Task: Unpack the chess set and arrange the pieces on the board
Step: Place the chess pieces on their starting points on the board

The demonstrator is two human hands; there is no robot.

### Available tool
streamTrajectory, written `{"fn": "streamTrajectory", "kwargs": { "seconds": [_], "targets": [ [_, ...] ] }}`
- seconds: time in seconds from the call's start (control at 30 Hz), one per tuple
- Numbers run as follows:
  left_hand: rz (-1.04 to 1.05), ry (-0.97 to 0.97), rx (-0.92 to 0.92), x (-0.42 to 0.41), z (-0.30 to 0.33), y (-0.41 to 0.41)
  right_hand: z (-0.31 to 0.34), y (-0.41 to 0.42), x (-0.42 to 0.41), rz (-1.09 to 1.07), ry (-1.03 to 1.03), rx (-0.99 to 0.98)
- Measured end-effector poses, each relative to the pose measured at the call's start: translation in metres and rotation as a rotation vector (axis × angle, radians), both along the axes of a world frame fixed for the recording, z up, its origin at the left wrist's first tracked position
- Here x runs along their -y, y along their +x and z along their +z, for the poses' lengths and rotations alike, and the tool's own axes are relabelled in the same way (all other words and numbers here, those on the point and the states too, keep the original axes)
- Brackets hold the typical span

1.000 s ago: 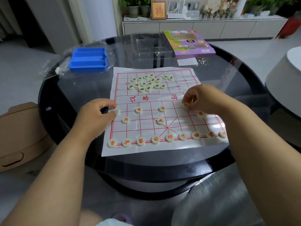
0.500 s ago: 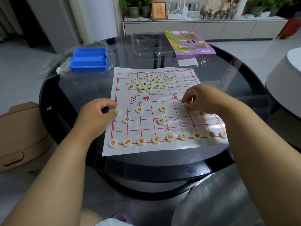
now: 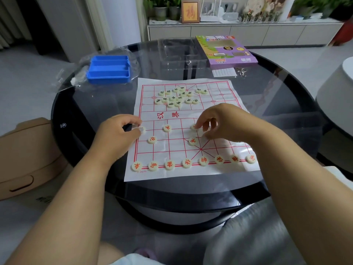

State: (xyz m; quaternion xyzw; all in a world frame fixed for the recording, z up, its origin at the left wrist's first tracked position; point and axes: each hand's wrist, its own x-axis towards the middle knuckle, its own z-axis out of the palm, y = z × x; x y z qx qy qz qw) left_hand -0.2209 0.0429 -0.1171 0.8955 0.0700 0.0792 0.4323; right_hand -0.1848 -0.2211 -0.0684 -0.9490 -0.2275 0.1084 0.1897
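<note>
On the board (image 3: 225, 169) at centre frame, red pieces are being placed: a soldier (image 3: 142, 129) is being pinched by the left hand (image 3: 116, 137), another (image 3: 194, 127) touched by the right hand's (image 3: 227, 125) fingertips. The black-lettered heap (image 3: 178, 97), upper centre, is being left unsorted.

Layout around the board (image 3: 191, 131) on my table (image 3: 286, 96)

I see the tray (image 3: 108, 68) beyond the board's far-left corner, the box (image 3: 225, 50) beyond its far-right corner; a row of pieces (image 3: 187, 163) lines its near edge, a loose cluster (image 3: 177, 97) lies on its far half.
</note>
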Motion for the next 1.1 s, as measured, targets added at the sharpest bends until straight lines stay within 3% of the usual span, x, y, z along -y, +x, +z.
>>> {"fn": "streamTrajectory", "kwargs": {
  "seconds": [0.47, 0.7, 0.87, 1.1],
  "targets": [
    [0.006, 0.032, 0.014, 0.000, -0.001, 0.000, -0.008, -0.009, -0.017, 0.043, -0.004, 0.023],
    [0.011, 0.042, 0.009, 0.000, 0.001, 0.000, 0.007, 0.010, 0.041, -0.184, 0.085, 0.128],
    [0.022, 0.024, -0.010, 0.001, 0.001, 0.000, 0.001, 0.021, 0.079, -0.348, -0.039, 0.099],
    [0.030, 0.033, -0.040, 0.003, 0.002, -0.001, -0.005, 0.017, 0.086, -0.405, -0.107, 0.010]
  ]
}}
